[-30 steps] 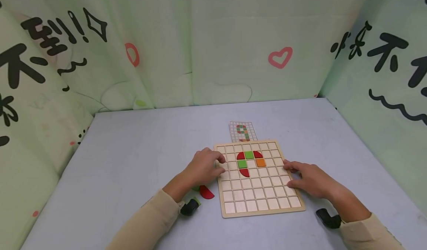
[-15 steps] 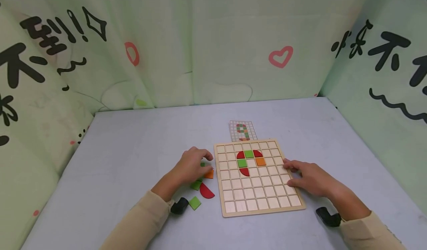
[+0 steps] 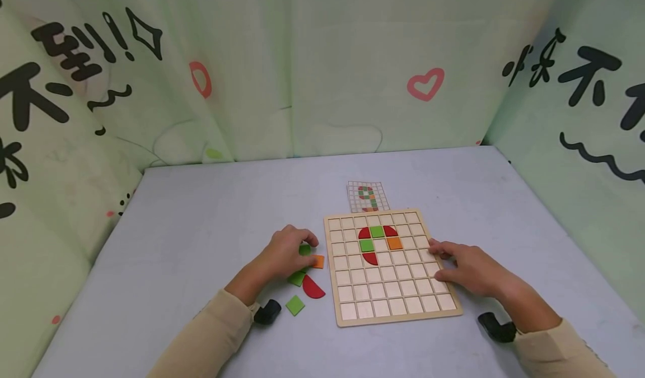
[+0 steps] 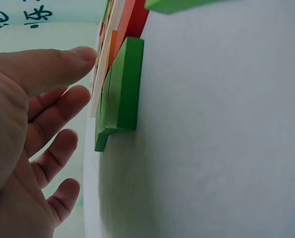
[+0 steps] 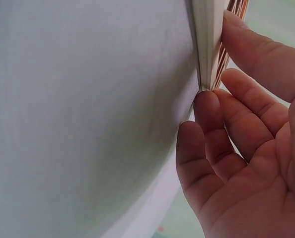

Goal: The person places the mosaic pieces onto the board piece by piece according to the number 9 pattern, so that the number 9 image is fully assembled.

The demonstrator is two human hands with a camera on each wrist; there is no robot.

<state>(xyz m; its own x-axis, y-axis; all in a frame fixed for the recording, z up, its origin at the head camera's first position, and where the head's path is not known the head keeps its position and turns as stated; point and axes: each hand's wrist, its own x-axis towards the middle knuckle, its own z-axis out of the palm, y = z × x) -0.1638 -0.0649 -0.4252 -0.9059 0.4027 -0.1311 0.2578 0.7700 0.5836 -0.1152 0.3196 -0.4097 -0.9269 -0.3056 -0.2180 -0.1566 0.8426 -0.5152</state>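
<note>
A square wooden grid board (image 3: 403,288) lies flat, with red rounded, green square and orange square tiles set in its upper cells. My left hand (image 3: 284,253) hovers left of the board over loose tiles, thumb and fingers apart with nothing between them. Beneath and beside it lie an orange square tile (image 3: 318,261), several green tiles (image 3: 297,278) and a red rounded tile (image 3: 313,287). In the left wrist view, a green block (image 4: 126,89) is just beyond the fingers. My right hand (image 3: 471,269) touches the board's right edge with thumb and fingertips, its fingers relaxed.
A printed pattern card (image 3: 367,196) lies behind the board, partly under or behind its far edge. One green square tile (image 3: 295,305) lies nearer the front, close to the black left wrist strap (image 3: 267,312). Light green curtains (image 3: 342,47) surround the white table (image 3: 227,210).
My left hand has moved left, off the board's left edge to above the loose tiles, uncovering several of them. My right hand keeps its place at the board's edge.
</note>
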